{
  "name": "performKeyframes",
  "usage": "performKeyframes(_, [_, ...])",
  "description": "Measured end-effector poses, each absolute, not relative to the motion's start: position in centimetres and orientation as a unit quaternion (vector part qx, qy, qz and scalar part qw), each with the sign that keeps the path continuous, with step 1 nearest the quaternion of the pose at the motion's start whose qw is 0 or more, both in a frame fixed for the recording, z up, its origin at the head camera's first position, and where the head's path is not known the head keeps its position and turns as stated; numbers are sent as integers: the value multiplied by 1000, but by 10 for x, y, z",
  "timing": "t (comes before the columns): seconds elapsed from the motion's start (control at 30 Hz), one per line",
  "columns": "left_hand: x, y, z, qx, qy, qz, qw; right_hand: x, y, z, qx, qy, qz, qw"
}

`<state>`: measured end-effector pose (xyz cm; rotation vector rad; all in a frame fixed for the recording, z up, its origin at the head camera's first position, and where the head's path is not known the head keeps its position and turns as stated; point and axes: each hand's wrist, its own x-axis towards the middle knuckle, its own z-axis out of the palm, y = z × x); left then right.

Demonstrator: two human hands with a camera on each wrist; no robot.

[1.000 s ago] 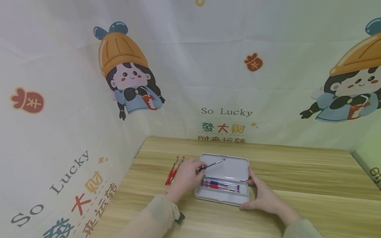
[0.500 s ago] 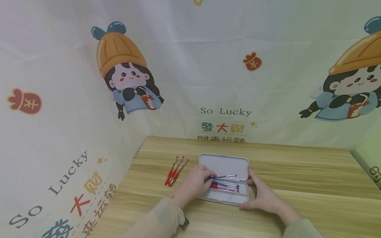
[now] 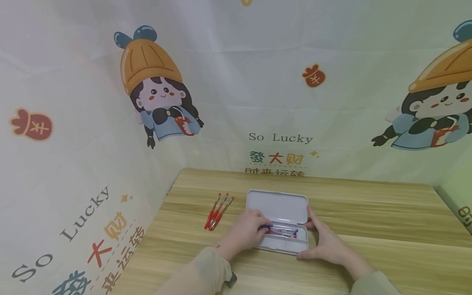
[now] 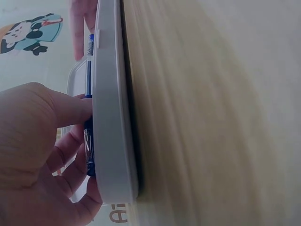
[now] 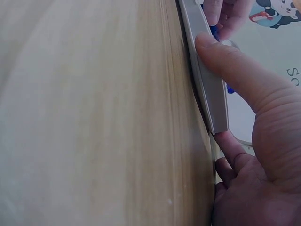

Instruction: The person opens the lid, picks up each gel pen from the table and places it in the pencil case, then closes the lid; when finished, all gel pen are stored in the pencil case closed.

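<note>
A white pencil case lies open on the table, its lid tipped back. My left hand is over the left end of the case and pinches a blue pen between thumb and fingers. That pen lies lengthwise along the case's back compartment, right at the rim in the left wrist view. Blue and red pens lie in this compartment, their left ends hidden by the hand. My right hand grips the case's right end, thumb at the front corner and fingers round the back.
Left of the case, several red pens lie side by side on the wooden table. A printed cloth hangs behind and along the left. The front of the case has a divided compartment.
My left hand has moved right and toward me, bringing the blue pen from over the lid down to the back compartment. The red pens have come into full view. My right hand stays put.
</note>
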<state>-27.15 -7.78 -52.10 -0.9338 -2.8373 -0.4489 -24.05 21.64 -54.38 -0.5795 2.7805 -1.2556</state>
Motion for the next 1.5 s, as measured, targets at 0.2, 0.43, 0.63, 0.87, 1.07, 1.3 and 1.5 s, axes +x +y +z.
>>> performKeyframes(0.2, [-269, -76, -522, -310, -938, -148, 46, -241, 217, -544, -188, 893, -408, 18])
performKeyframes(0.43, [-267, -75, -520, -307, -941, -136, 38, -242, 217, -545, -192, 893, -408, 14])
performKeyframes(0.63, [-269, -76, -522, -292, -942, -161, 39, -242, 216, -546, -190, 893, -408, 12])
performKeyframes(0.87, [-278, -92, -517, -203, -945, -237, 97, -241, 215, -545, -187, 893, -408, 14])
performKeyframes(1.07, [-288, -120, -510, -138, -941, -266, 155, -241, 216, -545, -192, 893, -408, 8])
performKeyframes(1.3, [-302, -150, -511, -46, -935, -315, 155, -242, 217, -546, -198, 892, -406, 7])
performKeyframes(1.5, [-308, -170, -515, -4, -944, -291, 155, -241, 216, -545, -193, 892, -408, 17])
